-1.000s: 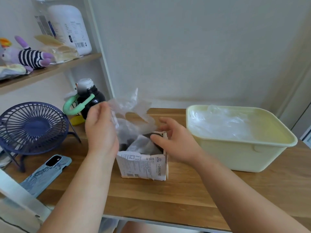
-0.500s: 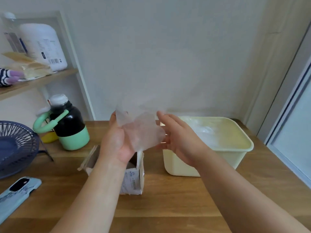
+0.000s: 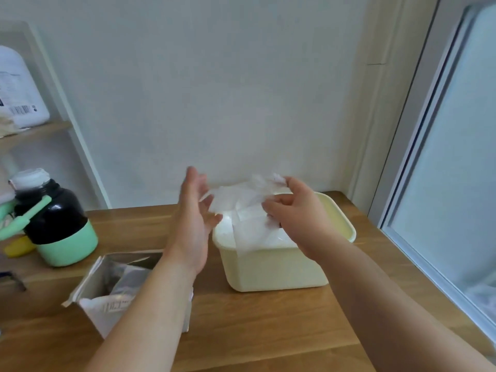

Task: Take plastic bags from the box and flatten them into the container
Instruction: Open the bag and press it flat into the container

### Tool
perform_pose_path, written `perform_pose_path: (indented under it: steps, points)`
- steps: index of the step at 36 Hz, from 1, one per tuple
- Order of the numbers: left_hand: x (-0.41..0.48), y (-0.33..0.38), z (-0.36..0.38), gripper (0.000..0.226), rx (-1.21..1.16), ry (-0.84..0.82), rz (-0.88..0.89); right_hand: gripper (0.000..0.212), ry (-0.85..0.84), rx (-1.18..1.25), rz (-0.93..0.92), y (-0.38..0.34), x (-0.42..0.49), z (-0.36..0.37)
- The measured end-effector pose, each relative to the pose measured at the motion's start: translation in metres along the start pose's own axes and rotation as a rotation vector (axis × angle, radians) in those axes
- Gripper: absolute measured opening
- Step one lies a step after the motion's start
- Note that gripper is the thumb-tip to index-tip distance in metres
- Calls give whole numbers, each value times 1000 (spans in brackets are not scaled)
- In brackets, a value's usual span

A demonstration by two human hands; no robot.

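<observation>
Bag (image 3: 241,202) shifted from over box (image 3: 91,294) to over container (image 3: 271,272). Right hand (image 3: 295,213) pinching it; left hand (image 3: 194,218) fingers spread. More bags (image 3: 126,277) inside both.

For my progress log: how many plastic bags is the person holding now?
1. The plastic bag hangs over the container, pinched by the right hand; the left hand is open beside it. Others in the container and the box cannot be counted.
</observation>
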State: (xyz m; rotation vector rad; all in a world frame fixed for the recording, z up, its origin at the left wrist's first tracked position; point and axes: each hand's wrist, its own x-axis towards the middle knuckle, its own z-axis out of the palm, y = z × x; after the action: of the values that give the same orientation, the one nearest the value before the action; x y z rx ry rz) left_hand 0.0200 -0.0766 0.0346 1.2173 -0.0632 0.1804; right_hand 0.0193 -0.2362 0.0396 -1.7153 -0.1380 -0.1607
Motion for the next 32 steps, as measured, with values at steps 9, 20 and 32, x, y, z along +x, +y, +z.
perform_pose_path:
  steps: [9,20,32]
  points:
    - [21,-8,12,17,245,45,1,57,-29,19,32,-1,6,-16]
    - [65,-18,-16,34,185,360,-191,51,199,68,253,23,30,-48]
    - [52,-11,31,23,1253,-445,371,60,213,-389,294,41,46,-72]
